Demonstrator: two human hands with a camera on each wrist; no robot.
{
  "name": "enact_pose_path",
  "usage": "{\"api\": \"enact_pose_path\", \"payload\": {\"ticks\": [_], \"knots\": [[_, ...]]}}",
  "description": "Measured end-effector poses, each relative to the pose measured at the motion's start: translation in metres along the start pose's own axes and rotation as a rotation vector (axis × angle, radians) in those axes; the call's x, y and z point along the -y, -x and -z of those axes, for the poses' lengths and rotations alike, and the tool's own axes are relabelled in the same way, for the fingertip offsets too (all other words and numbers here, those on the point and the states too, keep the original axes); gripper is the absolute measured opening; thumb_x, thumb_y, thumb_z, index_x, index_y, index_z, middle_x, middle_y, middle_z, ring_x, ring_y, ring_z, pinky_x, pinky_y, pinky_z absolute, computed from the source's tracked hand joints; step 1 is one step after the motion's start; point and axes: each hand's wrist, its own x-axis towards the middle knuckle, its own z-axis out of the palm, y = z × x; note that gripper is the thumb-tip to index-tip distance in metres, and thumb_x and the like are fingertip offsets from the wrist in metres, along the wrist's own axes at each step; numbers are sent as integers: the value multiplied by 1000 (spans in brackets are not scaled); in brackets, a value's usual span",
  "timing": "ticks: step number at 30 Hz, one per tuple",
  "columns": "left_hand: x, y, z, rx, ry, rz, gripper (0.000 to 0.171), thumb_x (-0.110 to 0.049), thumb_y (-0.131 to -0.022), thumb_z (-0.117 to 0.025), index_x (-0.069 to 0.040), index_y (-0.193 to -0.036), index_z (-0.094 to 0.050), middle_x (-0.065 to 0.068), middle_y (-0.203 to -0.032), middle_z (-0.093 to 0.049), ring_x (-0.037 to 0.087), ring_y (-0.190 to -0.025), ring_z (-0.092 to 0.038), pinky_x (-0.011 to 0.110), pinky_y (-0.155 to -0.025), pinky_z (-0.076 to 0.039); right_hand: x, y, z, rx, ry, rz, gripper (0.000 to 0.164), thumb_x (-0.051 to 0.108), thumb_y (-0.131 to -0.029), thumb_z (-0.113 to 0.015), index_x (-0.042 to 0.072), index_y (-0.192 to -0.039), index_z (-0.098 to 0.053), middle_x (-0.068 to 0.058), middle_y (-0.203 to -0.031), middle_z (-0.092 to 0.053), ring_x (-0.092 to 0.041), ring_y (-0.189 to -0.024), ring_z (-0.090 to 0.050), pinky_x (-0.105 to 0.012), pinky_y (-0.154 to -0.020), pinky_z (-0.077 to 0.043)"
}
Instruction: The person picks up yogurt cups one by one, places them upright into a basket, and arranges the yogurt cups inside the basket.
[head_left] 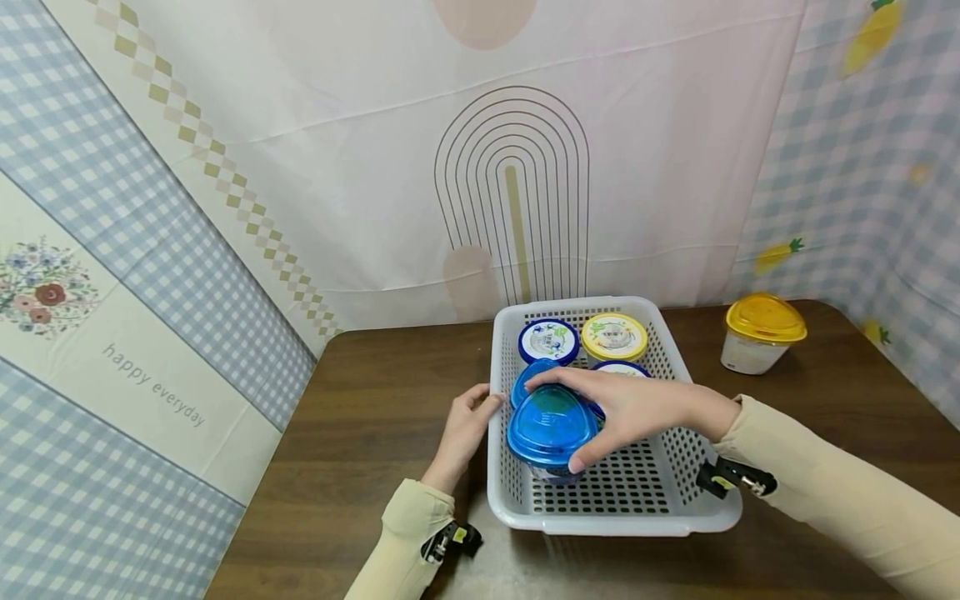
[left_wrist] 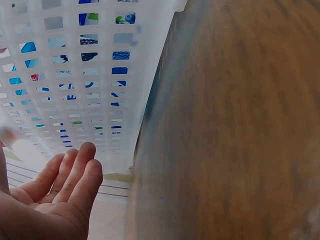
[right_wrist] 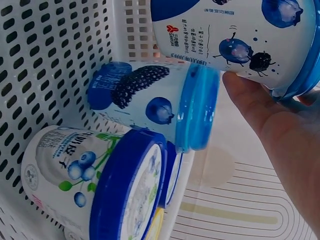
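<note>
My right hand [head_left: 626,408] grips a yogurt tub with a blue lid [head_left: 551,425] from above, thumb on its near side and fingers on its far side. The tub is inside the front left of the white basket [head_left: 607,525]; whether its base touches the floor of the basket cannot be told. In the right wrist view the held tub [right_wrist: 235,42] shows blueberries printed on white. A second blue-lidded tub [right_wrist: 150,100] stands just behind it. My left hand [head_left: 465,429] is at the basket's left rim, its fingers loosely bent beside the perforated wall [left_wrist: 75,90].
Behind, the basket holds tubs with a dark blue-rimmed lid [head_left: 549,341], a yellow-rimmed lid [head_left: 615,335] and another blue-rimmed lid [head_left: 622,367], partly hidden. A yellow-lidded tub [head_left: 761,333] stands on the brown table [head_left: 382,408] at right. A patterned cloth [head_left: 375,167] hangs behind.
</note>
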Motion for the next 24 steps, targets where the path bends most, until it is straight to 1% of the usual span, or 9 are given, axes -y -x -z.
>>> {"api": "enact_pose_path", "payload": {"ticks": [4, 5, 6, 12, 15, 20, 24], "knots": [[1, 1, -1, -8, 4, -22, 34, -22, -96, -63, 4, -117, -68, 17, -102, -72, 15, -80, -67, 32, -78, -59, -2, 0, -2, 16, -11, -9, 90, 51, -81, -80, 24, -153, -33, -1, -150, -39, -25, -127, -47, -48, -99, -48], [2, 1, -1, -7, 6, -21, 34, -22, -96, -63, 4, -117, -68, 17, -103, -72, 16, -81, -67, 34, -78, -59, -3, 0, -3, 19, -10, -11, 90, 51, -81, -80, 25, -153, -33, -1, -150, -39, -25, -127, -47, -48, -98, -48], [7, -2, -1, -9, 6, -22, 35, -23, -95, -63, 4, -117, -68, 17, -103, -72, 16, -81, -67, 34, -78, -59, -4, -1, -3, 23, -12, -11, 90, 51, -81, -80, 25, -153, -33, -1, -150, -39, -25, -127, -47, -48, -98, -48], [8, -2, 0, -3, 18, -17, 36, -23, -96, -63, 4, -119, -67, 19, -105, -72, 19, -84, -69, 37, -80, -59, -10, -2, -9, 43, -20, -28, 89, 52, -82, -79, 24, -153, -33, -2, -148, -41, -24, -126, -47, -45, -96, -49], [8, -2, 0, -5, 14, -18, 36, -23, -95, -63, 4, -119, -67, 19, -105, -72, 18, -84, -69, 36, -79, -59, -12, -3, -12, 59, -16, -51, 89, 54, -82, -78, 26, -153, -33, -3, -149, -40, -25, -126, -48, -45, -96, -49], [8, -2, 0, -4, 15, -17, 35, -22, -95, -63, 4, -118, -68, 17, -105, -72, 17, -83, -68, 34, -78, -59, -14, -5, -14, 83, -20, -90, 88, 56, -82, -77, 30, -153, -32, -6, -151, -35, -29, -128, -45, -49, -96, -49], [7, -1, 0, -4, 22, -14, 36, -22, -97, -61, 4, -121, -67, 16, -106, -72, 16, -83, -68, 35, -77, -59, -14, -5, -15, 91, -13, -95, 88, 57, -81, -77, 32, -152, -32, -6, -151, -35, -29, -129, -44, -50, -97, -49]]}}
